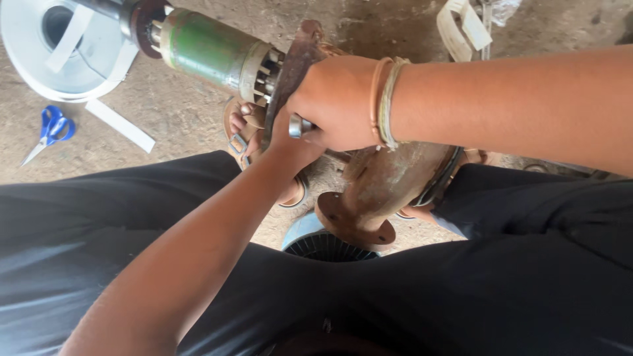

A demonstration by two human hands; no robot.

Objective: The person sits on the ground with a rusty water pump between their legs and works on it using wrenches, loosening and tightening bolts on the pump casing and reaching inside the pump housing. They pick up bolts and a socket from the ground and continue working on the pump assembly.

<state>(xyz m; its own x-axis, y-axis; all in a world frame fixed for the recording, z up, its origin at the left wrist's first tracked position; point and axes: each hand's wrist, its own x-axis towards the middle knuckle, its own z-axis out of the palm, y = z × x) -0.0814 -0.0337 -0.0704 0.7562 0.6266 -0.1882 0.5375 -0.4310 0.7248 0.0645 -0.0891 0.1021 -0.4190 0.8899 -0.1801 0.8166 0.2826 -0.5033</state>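
A pump lies on the ground between my legs, with a green motor body (208,51), a rusty plate (297,62) and a rusty pipe housing (382,181) ending in a round flange (353,227). My right hand (336,99), with bands on the wrist, is closed over the rusty plate and curls around a small shiny metal tool (297,125). My left hand (285,142) reaches up from the lower left to the same spot. Its fingers are hidden under the right hand.
A large roll of white strip (59,46) and blue-handled scissors (49,128) lie on the concrete floor at the left. My sandalled foot (245,128) rests beside the pump. A dark finned round part (326,245) sits below the flange. White straps (465,29) lie at the top right.
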